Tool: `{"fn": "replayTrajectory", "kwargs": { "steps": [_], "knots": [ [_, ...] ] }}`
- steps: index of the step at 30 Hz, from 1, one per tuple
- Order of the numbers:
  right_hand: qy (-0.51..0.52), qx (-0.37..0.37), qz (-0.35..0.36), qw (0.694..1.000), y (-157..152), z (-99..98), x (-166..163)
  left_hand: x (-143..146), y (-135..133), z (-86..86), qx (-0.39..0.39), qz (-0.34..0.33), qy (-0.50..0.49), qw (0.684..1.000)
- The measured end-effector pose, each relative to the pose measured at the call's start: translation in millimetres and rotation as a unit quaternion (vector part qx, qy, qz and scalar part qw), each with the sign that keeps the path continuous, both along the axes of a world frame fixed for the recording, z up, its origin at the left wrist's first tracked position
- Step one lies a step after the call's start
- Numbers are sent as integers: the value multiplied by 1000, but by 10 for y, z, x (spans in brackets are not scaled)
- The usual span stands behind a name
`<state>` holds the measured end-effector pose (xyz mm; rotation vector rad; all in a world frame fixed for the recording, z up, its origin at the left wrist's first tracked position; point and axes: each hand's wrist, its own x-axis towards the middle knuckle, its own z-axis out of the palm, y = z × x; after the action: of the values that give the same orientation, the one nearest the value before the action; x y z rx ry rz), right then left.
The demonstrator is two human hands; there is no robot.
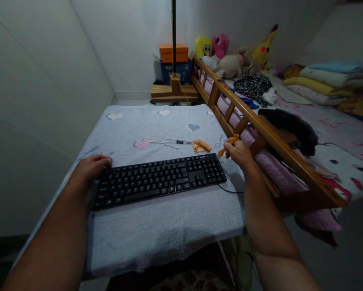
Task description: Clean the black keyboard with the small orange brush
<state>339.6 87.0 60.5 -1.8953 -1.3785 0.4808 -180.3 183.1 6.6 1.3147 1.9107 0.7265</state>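
A black computer keyboard (160,180) lies slightly slanted on the cloth-covered table (169,226), its cable leaving the near edge at the right. My left hand (92,169) is closed on the keyboard's left end, its fingertips partly hidden. A small brush (229,144) with an orange-yellow handle is pinched in my right hand (240,153). Its pale bristles reach the keyboard's upper right corner. Behind the keyboard lie a crumpled orange cloth (202,145), a thin wire tool (179,142) with a dark middle part and a thin pale stick or cord (164,144).
A wooden bed rail (244,107) runs along the table's right side. Beyond it the bed holds plush toys (229,64), clothes and folded bedding (326,81). Boxes (173,53) and a dark upright pole (173,36) on a wooden base stand past the far edge.
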Motion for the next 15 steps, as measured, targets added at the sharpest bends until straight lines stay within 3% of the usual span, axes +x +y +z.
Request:
{"fn": "replayTrajectory", "kwargs": {
  "steps": [4,8,15],
  "knots": [
    [47,75,-19,996,16,1,-19,3,-8,-15,15,14,40,999],
    [89,66,-22,994,10,-82,-27,29,-80,-17,37,29,55,997],
    [15,72,-1,997,-24,-212,-90,51,-190,-37,64,16,12,998]
  ]
}}
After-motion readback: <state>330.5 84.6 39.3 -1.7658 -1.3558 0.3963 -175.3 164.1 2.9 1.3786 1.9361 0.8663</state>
